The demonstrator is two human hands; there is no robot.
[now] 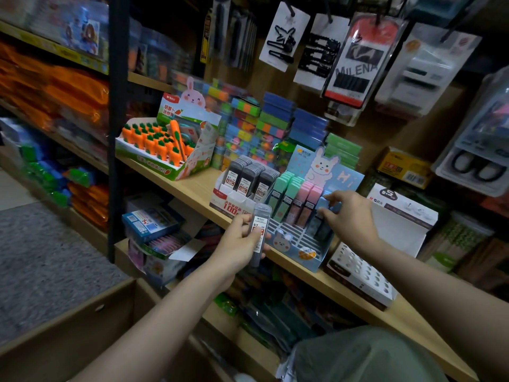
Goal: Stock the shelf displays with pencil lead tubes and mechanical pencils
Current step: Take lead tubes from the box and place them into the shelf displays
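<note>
Wooden shop shelf [192, 188], left hand [237, 246] pinching a grey plastic lead tube [259, 232] below its display box [234, 199].
Light, stiff, probably slick; best held mid-body. Right hand [349, 219] pinches a blue tube [323, 213] in the rabbit display [297, 244].

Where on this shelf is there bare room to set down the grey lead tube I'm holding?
Bare wood shows on the shelf between the carrot display and the grey lead tube box, and along the front edge right of the white box. Around the bunny display, where your right hand is, it is crowded.
</note>
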